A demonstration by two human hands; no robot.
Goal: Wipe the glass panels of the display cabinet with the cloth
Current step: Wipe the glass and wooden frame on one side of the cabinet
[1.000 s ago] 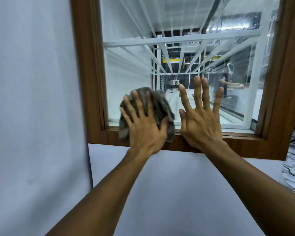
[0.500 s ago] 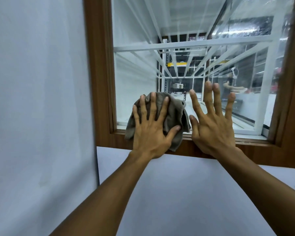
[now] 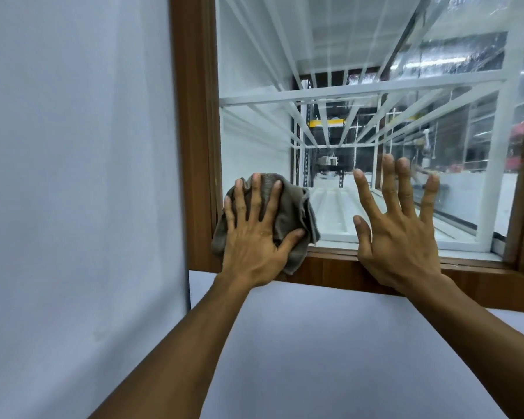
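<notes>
I am pressing my left hand (image 3: pixel 256 237) flat, its fingers (image 3: pixel 256 196) splayed wide over the bunched grey-brown cloth (image 3: pixel 297 219); nothing is being gripped, the palm is just pinning the cloth, with the thumb lying across its lower right fold. The cloth is bulging out above and to the right of those fingers, and its lower part is hanging over the brown wooden frame (image 3: pixel 194 131) below my palm. It is sitting in the lower left corner of the glass panel (image 3: pixel 360 71), the upright of the frame standing just left of my little finger.

I am holding my right hand (image 3: pixel 401 237) open and empty just beside it, fingers spread and pointing up against the glass, the heel of the hand overlapping the frame's bottom rail. Whether the fingertips are touching the pane, I cannot tell. Beyond the fingers, white shelf bars (image 3: pixel 360 89) are showing through the glass. A pale wall (image 3: pixel 73 192) is filling the space left of the frame.
</notes>
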